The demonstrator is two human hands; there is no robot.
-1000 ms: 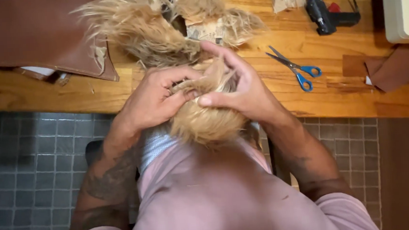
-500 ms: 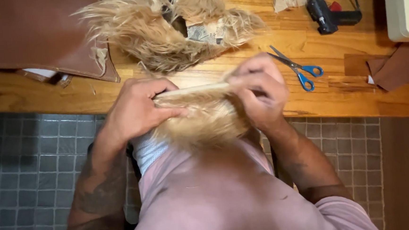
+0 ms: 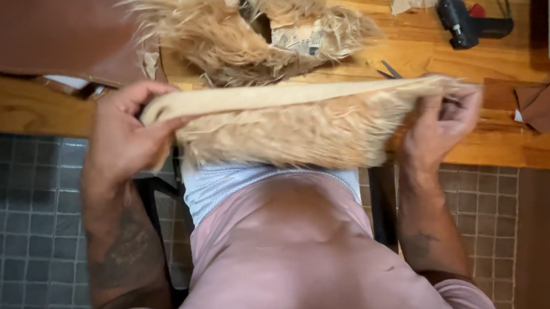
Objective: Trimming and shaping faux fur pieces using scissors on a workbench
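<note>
Tan fake fur makes up the strip (image 3: 298,124) that we hold stretched flat above our lap, just in front of the wooden table (image 3: 505,64), with its smooth pale backing edge on top and the long pile hanging down toward us. Our left hand (image 3: 125,141) is closed around 1 end, thumb on top of the backing and fingers wrapped beneath; our right hand (image 3: 441,122) pinches the other end, fingers curled under the fur. To do this well, we judge that both hands should pull evenly so the backing stays straight and free of twists, and grip the backing itself, not the loose hairs, which would slip or shed. On the table beyond lies a shaggy heap of the same fur (image 3: 248,32), with a black glue gun (image 3: 464,19) well off to the right, brown leather pieces (image 3: 39,38) at the left and scissors (image 3: 388,72) mostly hidden behind the strip.
</note>
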